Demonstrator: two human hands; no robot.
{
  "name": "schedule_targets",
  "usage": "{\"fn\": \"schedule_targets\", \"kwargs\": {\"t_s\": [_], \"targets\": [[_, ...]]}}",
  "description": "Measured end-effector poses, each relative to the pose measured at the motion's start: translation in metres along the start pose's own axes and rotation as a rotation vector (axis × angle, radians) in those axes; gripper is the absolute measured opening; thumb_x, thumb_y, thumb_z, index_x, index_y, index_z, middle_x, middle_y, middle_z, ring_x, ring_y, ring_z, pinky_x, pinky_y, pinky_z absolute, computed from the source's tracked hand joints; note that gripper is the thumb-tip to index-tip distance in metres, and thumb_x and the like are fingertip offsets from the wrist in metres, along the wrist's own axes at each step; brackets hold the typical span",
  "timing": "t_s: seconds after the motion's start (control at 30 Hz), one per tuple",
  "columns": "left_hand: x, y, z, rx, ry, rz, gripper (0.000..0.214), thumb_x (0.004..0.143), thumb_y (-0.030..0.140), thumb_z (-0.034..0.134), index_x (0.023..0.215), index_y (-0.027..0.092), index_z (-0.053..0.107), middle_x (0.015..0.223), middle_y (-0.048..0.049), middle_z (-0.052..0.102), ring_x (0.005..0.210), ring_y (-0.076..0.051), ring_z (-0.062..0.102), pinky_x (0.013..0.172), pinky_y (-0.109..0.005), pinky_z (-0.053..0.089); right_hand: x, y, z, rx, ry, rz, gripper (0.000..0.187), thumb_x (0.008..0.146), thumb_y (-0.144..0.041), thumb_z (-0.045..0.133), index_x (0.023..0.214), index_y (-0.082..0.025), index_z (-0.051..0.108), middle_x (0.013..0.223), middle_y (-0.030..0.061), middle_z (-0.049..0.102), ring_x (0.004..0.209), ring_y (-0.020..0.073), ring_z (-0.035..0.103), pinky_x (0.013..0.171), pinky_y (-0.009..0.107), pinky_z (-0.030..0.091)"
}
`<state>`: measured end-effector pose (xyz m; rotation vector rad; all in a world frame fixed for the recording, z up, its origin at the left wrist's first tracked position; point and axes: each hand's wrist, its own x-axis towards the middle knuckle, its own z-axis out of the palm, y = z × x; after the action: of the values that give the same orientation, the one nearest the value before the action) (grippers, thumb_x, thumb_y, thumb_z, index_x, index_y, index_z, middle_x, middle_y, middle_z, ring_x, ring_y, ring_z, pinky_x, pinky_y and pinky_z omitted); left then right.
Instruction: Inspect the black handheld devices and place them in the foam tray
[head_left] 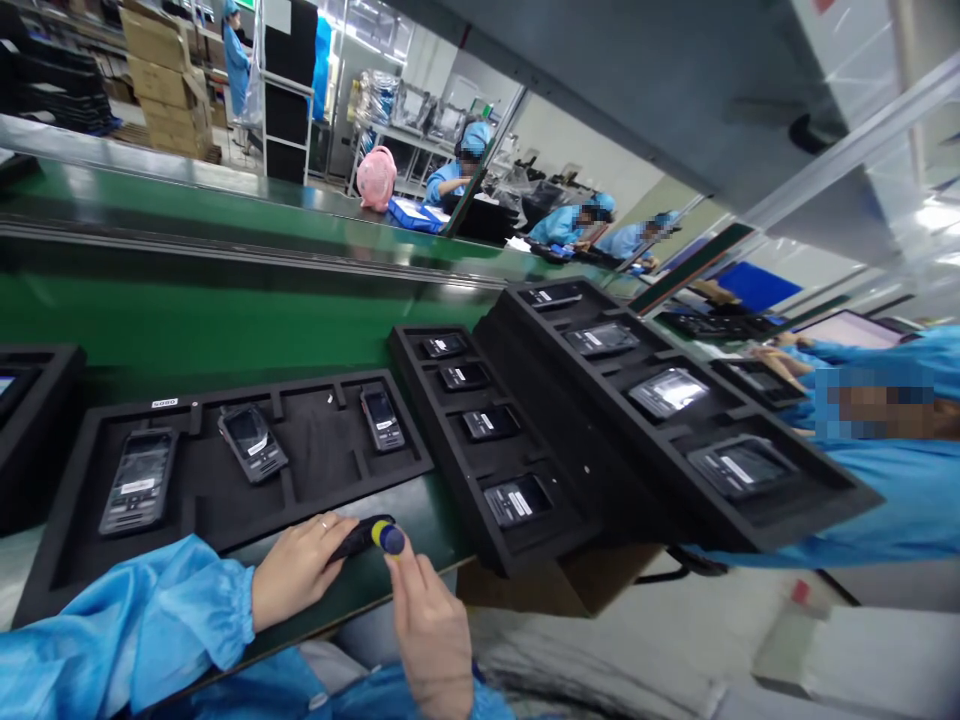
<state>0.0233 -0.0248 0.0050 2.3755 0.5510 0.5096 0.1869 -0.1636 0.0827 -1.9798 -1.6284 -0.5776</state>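
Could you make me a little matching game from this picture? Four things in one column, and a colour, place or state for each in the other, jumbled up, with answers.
1. Cardboard boxes
2. Right hand
3. Worktop
4. Left hand

A. Green
B. Gripping a dark object
C. Stacked in the upper-left background
D. Holding a yellow-and-blue piece

Pairs: 1-C, 2-D, 3-A, 4-B

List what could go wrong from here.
1. The dark device, held near the edge of the green bench, could fall if the left grip slips.
2. The yellow-and-blue tool in the right grip might skid and mark the device, being so close to it.
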Motion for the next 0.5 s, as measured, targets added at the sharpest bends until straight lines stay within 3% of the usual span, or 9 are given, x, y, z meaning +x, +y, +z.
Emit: {"fn": "schedule_targets", "kwargs": {"t_s": [0.13,0.3,0.5], "targets": [[0.001,0.001,-0.001,0.01,-0.01,-0.006,0.045,0.099,0.012,0.059,0.141,0.026,0.068,0.128,-0.0072,0.082,0.115,-0.025,0.081,0.103,-0.036,0.068,0.001,0.006,-0.01,0.074,0.029,0.004,0.041,0.117,-0.028,0.042,0.126,-0.017,0.08,0.072,0.0056,0.077,0.055,0.0214,0.077,0.052,0.025,0.064],[0.002,0.001,-0.002,0.029,-0.002,0.002,0.046,0.096,0.009,0.058,0.139,0.023,0.069,0.125,-0.0093,0.083,0.111,-0.027,0.082,0.099,-0.036,0.07,0.0,-0.006,0.008,0.027,0.016,0.008,0.052,0.117,-0.028,0.035,0.108,-0.013,0.085,0.062,0.004,0.072,0.045,0.0215,0.073,0.04,0.026,0.057],[0.0,0.0,-0.002,0.035,0.007,-0.005,0.046,0.097,0.01,0.057,0.139,0.024,0.069,0.122,-0.0095,0.083,0.109,-0.028,0.082,0.097,-0.038,0.07,0.0,-0.004,0.012,0.034,-0.012,0.049,0.053,0.119,-0.032,0.035,0.111,-0.013,0.083,0.067,0.005,0.077,0.049,0.0224,0.076,0.044,0.028,0.059]]}}
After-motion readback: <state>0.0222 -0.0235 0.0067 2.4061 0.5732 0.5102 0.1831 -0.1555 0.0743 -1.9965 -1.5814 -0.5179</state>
